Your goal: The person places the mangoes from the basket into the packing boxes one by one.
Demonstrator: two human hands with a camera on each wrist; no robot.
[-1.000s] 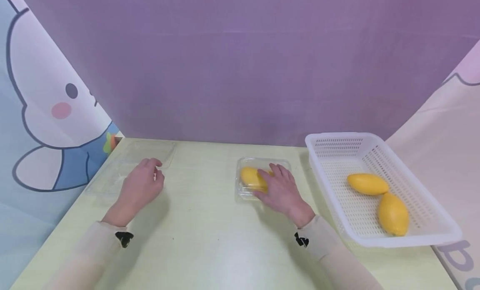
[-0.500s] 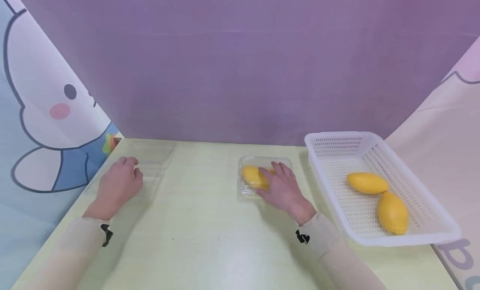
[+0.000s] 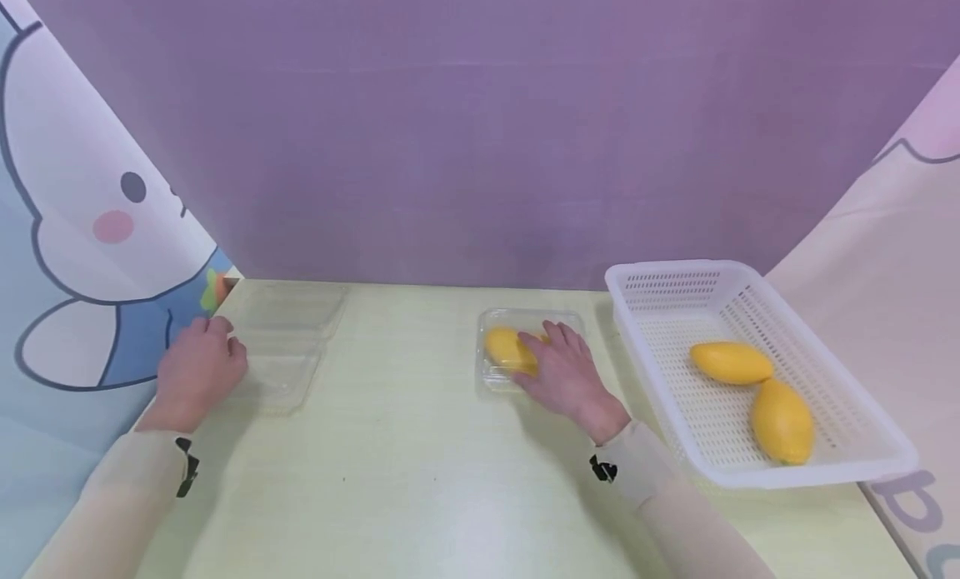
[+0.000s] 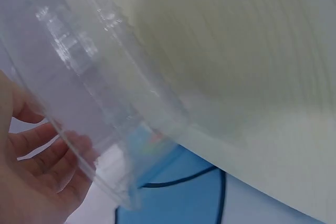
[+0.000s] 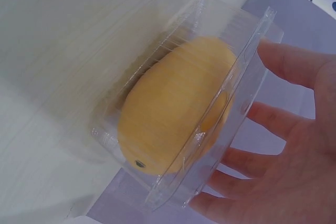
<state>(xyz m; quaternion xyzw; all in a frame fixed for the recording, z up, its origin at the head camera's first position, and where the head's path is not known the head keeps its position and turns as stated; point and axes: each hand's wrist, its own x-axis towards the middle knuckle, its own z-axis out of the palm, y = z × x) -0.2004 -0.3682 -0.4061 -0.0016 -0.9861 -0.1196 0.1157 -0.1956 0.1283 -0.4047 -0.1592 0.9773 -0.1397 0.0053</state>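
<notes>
My right hand lies over a closed clear plastic clamshell box in the middle of the table. Its spread fingers touch the lid. Through the plastic shows a yellow mango, partly covered by the hand in the head view. Over at the left, my left hand is at the outer edge of a second clear clamshell box, which lies unfolded with no fruit in it. In the left wrist view, its loosely bent fingers overlap the box's edge, and some show through the plastic.
A white perforated basket stands on the right side of the table, holding two mangoes. A purple backdrop rises behind the table, and a cartoon-printed cloth hangs along its left side.
My left hand has moved left across the unfolded box to its outer edge, uncovering more of the box. The right hand stays on the closed box with the mango.
</notes>
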